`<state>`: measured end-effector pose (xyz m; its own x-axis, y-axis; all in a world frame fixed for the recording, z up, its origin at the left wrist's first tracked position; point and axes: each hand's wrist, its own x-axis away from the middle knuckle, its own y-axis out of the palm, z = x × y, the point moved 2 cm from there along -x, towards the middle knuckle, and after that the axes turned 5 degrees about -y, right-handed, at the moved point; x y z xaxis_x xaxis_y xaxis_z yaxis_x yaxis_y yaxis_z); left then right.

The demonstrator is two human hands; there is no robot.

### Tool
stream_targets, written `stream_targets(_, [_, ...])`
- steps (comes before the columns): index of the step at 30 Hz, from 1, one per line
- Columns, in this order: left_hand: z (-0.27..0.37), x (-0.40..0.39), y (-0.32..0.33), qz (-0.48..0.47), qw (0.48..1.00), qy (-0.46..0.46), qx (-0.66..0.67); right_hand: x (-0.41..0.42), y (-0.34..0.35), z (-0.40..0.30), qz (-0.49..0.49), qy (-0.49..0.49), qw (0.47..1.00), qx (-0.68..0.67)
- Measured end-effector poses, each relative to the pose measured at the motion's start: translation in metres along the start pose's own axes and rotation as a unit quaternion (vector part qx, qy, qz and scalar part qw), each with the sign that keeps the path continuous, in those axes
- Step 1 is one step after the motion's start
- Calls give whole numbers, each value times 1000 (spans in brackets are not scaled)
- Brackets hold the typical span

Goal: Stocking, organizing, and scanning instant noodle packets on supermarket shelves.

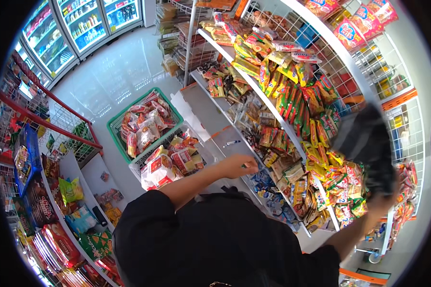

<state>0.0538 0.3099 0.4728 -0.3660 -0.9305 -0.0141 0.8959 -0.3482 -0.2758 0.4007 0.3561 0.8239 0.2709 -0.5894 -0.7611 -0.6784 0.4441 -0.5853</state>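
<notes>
My right hand (382, 204) is blurred and grips a limp black item (362, 143), a bag or a cloth; blur hides which. It spreads upward over the right side of the upper shelf, in front of packets of instant noodles (318, 132). Loosely curled and with nothing visible in it, my left hand (240, 166) hovers by the lower shelf's front edge. A pen (232, 143) lies on the low grey surface just beyond it. Sachets and small packets (273, 138) fill the lower shelf beside that hand.
Left of me stand a green plastic basket (111, 131) and a pale crate (138, 177), both holding packets. A snack rack (66, 161) with a blue basket (32, 172) borders the left side. Drink coolers (80, 27) stand across the tiled floor (104, 84). Pop Mie cups (361, 27) sit high right.
</notes>
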Motion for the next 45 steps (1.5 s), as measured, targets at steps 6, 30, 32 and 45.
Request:
stream_targets(6, [42, 26, 4, 94, 655, -285, 694, 128, 221, -63, -354, 52, 902, -242])
stream_targets(30, [-421, 77, 350, -344, 877, -326, -75, 490, 383, 68, -533, 415, 701, -230])
stream_targets(32, [-479, 114, 420, -444, 836, -216, -239, 518, 409, 52, -567, 396, 668, -274])
stream_targets(45, [-494, 146, 422, -404, 855, -300, -125, 576, 463, 48, -591, 404, 635, -290])
